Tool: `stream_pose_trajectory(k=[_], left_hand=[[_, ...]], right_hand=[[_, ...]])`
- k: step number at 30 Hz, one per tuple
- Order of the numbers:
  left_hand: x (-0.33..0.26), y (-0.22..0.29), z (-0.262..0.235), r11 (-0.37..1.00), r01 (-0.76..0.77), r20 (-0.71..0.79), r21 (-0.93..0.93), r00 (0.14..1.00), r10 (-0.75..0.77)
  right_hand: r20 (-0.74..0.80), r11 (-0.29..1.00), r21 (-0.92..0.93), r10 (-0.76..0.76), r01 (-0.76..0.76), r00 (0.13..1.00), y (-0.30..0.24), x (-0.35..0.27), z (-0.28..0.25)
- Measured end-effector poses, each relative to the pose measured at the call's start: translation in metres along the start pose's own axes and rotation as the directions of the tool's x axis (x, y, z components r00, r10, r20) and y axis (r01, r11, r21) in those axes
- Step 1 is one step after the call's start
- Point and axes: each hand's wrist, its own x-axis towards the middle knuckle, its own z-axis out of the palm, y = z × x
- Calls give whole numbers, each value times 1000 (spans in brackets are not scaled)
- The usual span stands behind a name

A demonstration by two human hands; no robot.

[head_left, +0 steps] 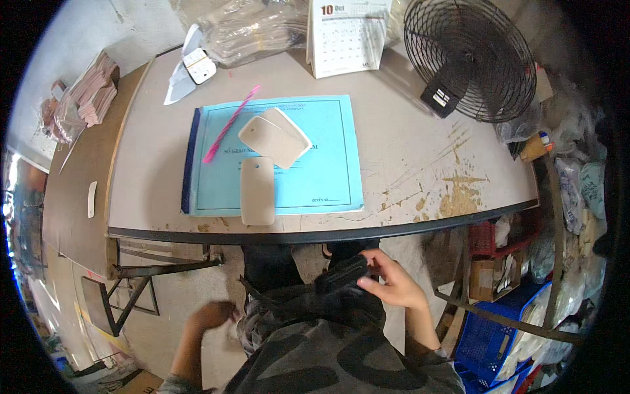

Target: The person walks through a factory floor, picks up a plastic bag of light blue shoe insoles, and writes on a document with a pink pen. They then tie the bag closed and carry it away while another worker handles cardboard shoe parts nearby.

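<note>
My right hand [395, 284] is closed on the end of a dark, flat, black item [342, 274] at my lap; its kind is not clear. To the left of my lap hangs my left hand [215, 314], its fingers smeared and partly hidden. On the table in front of me a light blue book [315, 187] with a dark spine lies closed. Several off-white rounded cards, each with a hole, rest on it: one card [258, 194] near its front edge, others in an overlapping stack [279, 139]. A pink twisted strip [231, 125] lies aslant at the book's left.
A desk calendar [348, 39] and a black wire fan guard [469, 56] stand at the back. Plastic-wrapped bundles [252, 29] lie behind the book. The table's dark front edge [328, 231] is close to my lap. Blue crates [495, 335] sit low at the right.
</note>
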Motion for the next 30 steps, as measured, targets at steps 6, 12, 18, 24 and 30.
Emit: stream_pose_trajectory(k=[6,12,18,24,30], left_hand=[[-40,-109,236,898,429,457,-95,821,-343],[-62,-49,269,820,412,230,-397,910,-346],[-48,-39,268,800,399,152,-449,916,-372],[-46,-39,265,788,410,156,-459,911,-383],[-48,-43,259,782,417,166,-463,908,-385]], right_hand=[[-372,573,809,323,133,870,26,3,48],[-580,712,670,325,211,747,24,27,45],[-531,706,699,403,116,745,26,37,35],[-601,792,609,501,-48,623,22,45,36],[-632,753,657,516,45,579,18,58,37]])
